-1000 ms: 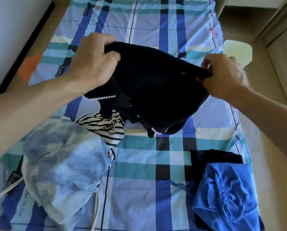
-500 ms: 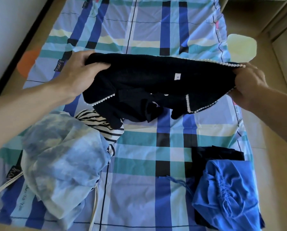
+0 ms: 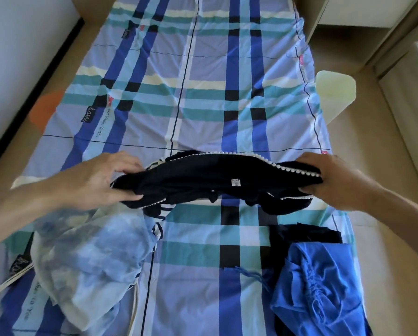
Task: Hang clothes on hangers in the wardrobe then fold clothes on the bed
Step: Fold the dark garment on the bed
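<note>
At mid bed [image 3: 203,93], L to R: left hand [image 3: 101,183] grips left end of navy garment [image 3: 203,183], fingers curled on cloth; right hand [image 3: 336,183] clamps right end at pearl trim [image 3: 297,171]. Garment stretched betw. both, low over sheet, lower part bunched. Advice: hold top edge taut, lay flat, smooth bunch before 1st fold. Room: near left taken by pale tie-dye heap [image 3: 89,258] w/ striped piece [image 3: 160,212] under garment's left end; open sheet far of hands; blue top [image 3: 319,287] near right; right hand near bed edge, mind overhang.
</note>
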`<state>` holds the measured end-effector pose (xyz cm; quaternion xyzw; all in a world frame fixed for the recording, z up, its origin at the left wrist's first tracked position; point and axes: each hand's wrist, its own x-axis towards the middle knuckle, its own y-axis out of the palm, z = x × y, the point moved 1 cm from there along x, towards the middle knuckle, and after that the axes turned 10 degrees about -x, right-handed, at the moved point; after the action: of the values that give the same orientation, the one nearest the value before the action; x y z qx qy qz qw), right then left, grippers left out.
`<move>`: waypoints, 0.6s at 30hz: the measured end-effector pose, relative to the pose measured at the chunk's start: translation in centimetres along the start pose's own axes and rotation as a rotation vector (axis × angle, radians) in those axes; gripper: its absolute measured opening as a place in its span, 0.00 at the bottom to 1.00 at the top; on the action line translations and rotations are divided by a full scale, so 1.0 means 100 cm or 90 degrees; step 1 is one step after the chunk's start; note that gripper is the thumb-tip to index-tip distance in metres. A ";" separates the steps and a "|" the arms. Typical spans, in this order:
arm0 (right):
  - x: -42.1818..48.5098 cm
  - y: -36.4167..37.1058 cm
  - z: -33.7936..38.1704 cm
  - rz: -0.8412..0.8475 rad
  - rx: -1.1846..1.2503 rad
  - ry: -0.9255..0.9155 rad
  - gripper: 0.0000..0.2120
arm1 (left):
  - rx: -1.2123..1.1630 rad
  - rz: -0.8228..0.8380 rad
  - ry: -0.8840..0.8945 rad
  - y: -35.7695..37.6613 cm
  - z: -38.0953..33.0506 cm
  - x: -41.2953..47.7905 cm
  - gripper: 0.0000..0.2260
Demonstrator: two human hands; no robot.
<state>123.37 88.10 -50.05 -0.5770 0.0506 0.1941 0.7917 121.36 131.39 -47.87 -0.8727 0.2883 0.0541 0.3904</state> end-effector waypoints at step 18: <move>0.116 -0.076 -0.012 -0.091 0.352 0.085 0.21 | -0.188 -0.228 -0.109 -0.070 -0.023 0.134 0.07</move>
<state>137.04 87.92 -47.14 -0.3530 0.1126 0.0787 0.9255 135.97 127.27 -46.00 -0.9497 0.0840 0.0998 0.2847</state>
